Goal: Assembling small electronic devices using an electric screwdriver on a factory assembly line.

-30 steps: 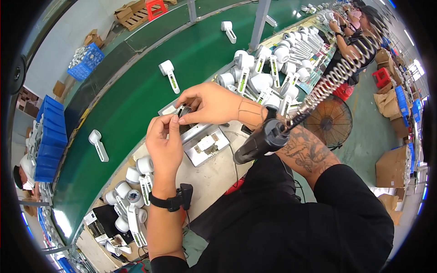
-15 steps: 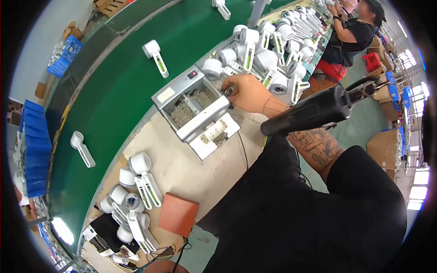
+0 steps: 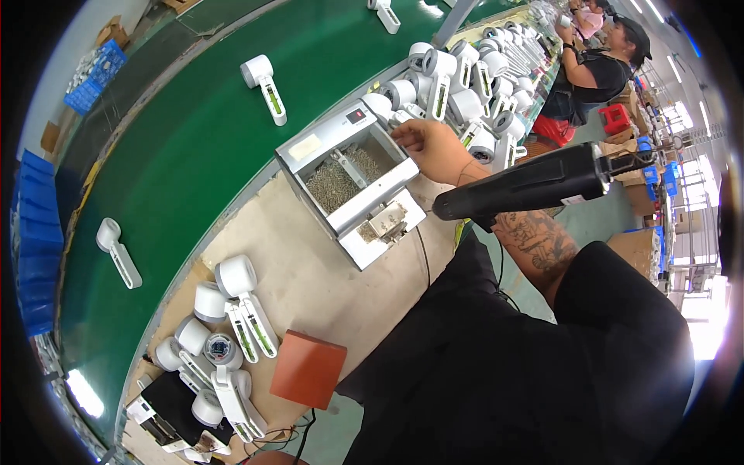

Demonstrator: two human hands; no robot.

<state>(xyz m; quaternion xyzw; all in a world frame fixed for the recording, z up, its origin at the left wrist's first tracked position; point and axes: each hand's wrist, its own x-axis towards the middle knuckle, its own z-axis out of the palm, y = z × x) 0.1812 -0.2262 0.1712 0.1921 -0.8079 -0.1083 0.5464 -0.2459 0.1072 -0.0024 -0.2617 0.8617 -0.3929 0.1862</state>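
Note:
My right hand (image 3: 439, 152) reaches to the right side of a grey metal screw feeder (image 3: 308, 149), its fingers curled in close to the box wall. What the fingertips grip there is hidden or too small to name. Inside the feeder lies a heap of small screws (image 3: 332, 190), with a metal rail across it. A black electric screwdriver (image 3: 519, 186) hangs slantwise above my right forearm. My left hand does not show; only a sliver of bare skin, which I cannot identify, appears at the lower edge.
White handheld fans (image 3: 439, 81) crowd the bench beyond my right hand; more fans (image 3: 236, 277) lie at its left end near an orange-brown block (image 3: 308, 369). A green conveyor belt (image 3: 186, 147) carries several spaced fans. A co-worker (image 3: 593, 77) stands at far right.
The view has shifted slightly, so the feeder appears farther right. My right hand stays beside the feeder; a dark piece visible at its fingertips earlier no longer shows. Fans on the belt have shifted slightly.

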